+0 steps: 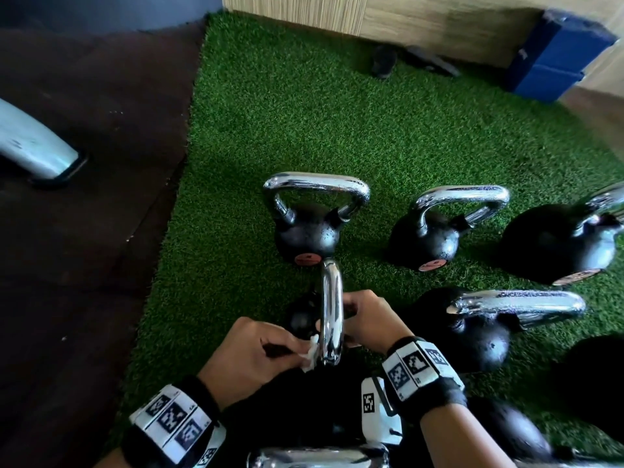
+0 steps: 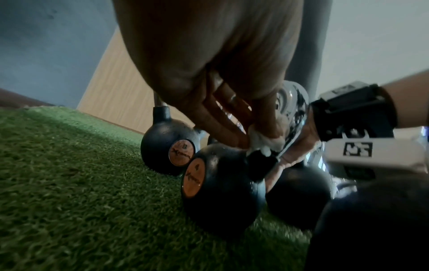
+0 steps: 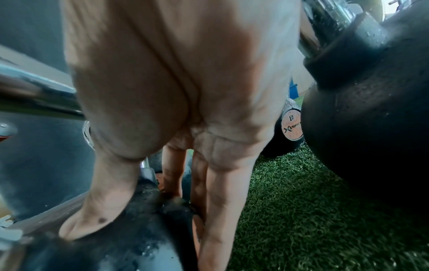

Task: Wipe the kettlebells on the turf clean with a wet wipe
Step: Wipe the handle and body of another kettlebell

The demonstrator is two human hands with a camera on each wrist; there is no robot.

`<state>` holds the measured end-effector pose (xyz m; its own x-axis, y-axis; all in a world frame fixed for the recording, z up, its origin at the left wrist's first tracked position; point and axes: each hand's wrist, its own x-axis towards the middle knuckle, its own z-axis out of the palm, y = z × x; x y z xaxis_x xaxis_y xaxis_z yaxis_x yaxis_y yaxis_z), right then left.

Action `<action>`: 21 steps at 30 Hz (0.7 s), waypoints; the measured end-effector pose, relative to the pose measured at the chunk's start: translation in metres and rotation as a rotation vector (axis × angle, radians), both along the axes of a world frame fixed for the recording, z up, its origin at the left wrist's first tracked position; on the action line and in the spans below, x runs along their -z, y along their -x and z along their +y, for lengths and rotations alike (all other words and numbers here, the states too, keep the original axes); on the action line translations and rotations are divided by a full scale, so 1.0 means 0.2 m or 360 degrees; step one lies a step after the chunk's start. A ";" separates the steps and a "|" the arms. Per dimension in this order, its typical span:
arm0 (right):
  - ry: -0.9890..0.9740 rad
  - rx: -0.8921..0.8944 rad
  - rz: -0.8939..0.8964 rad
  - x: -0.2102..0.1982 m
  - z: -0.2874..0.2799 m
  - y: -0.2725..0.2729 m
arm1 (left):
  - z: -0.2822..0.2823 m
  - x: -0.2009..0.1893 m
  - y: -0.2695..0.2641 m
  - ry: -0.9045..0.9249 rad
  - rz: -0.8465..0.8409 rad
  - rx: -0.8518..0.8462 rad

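A small black kettlebell [image 1: 300, 320] with a chrome handle [image 1: 331, 315] stands on the green turf [image 1: 270, 123] just in front of me. My left hand [image 1: 304, 349] pinches a white wet wipe [image 1: 310, 356] and presses it against the handle's left side near its base. In the left wrist view the wipe [image 2: 264, 141] sits bunched under my fingertips where the handle meets the kettlebell's body [image 2: 223, 192]. My right hand [image 1: 351, 315] grips the body from the right. In the right wrist view its thumb [image 3: 104, 207] lies on the wet black body [image 3: 139, 238] and its fingers [image 3: 216, 210] reach down the other side.
Several more kettlebells stand close by on the turf: one behind [image 1: 307, 231], others to the right [image 1: 429, 238] [image 1: 479, 332]. Another chrome handle [image 1: 317, 457] lies under my wrists. Blue pads [image 1: 553, 55] lean on the wooden wall. Dark flooring [image 1: 84, 231] borders the turf on the left.
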<state>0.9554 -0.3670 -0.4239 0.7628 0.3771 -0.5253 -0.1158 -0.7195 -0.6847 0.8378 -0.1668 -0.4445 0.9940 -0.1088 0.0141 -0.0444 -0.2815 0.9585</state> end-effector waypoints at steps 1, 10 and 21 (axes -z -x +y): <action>0.0034 -0.0032 -0.0016 0.00 0.00 0.00 | 0.01 -0.01 -0.01 -0.0022 0.0020 -0.0002; -0.0262 0.0243 -0.0760 -0.34 -0.10 -0.01 | 0.05 -0.14 -0.16 0.0604 -0.0042 -0.0414; -0.0792 0.0160 -0.0746 -0.47 0.05 0.09 | 0.01 -0.35 -0.27 0.0764 -0.0038 -0.0395</action>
